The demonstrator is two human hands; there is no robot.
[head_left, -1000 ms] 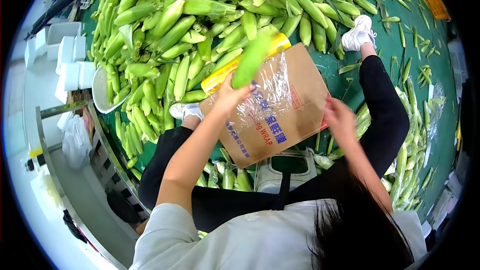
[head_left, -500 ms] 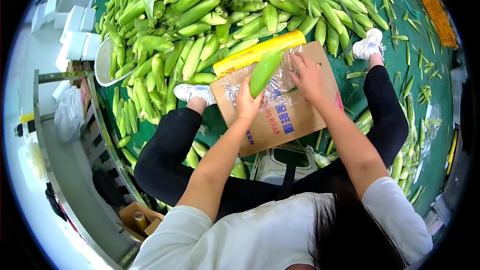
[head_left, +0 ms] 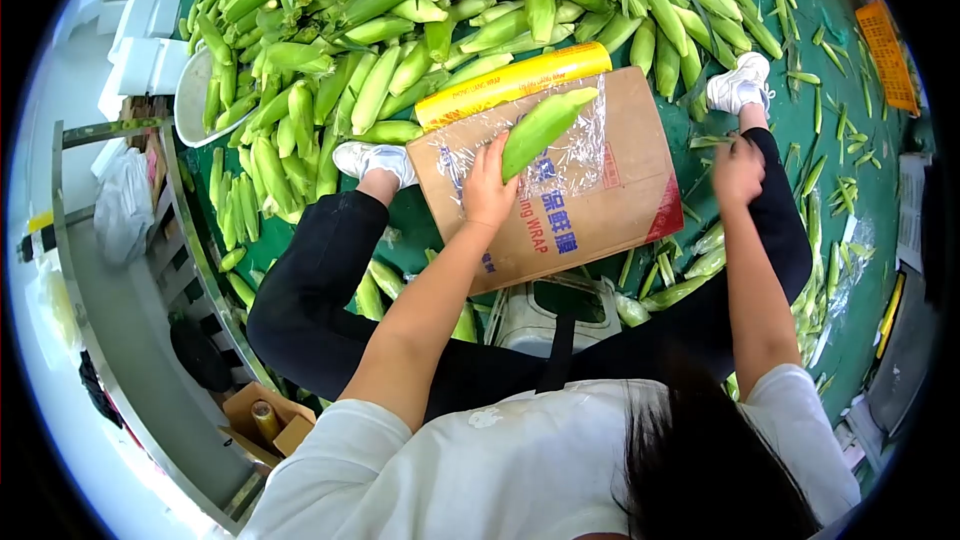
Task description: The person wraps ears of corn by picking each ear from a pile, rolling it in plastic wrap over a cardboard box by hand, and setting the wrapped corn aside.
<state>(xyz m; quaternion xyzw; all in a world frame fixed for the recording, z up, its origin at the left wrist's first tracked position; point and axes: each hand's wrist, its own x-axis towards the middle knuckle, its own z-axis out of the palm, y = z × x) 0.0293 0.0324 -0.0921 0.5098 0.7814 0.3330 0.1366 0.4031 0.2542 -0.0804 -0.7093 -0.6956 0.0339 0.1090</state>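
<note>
My left hand [head_left: 488,187] is wrapped round the lower end of a green ear of corn [head_left: 548,128], its tip pointing up and to the right. Below it lies a cardboard box [head_left: 610,210] printed with blue and red lettering. Crinkled clear plastic wrap [head_left: 575,165] is spread on the box top, partly under the corn. A yellow roll of cling film [head_left: 515,85] runs along the box's far edge. Off to the right, over the dark trouser leg, my right hand [head_left: 738,175] is curled closed; whatever its fingers hold is hidden.
A big heap of unhusked corn [head_left: 400,0] fills the far side. Wrapped ears [head_left: 675,292] lie right of a grey stool [head_left: 540,315]. Husk scraps litter the green floor [head_left: 780,90]. A metal frame [head_left: 100,340] stands left, orange crates [head_left: 887,55] far right.
My right hand has left the plastic wrap on the box and swung right to beside the right knee, its fingers now curled. My left hand still holds the corn, slightly lower and further left.
</note>
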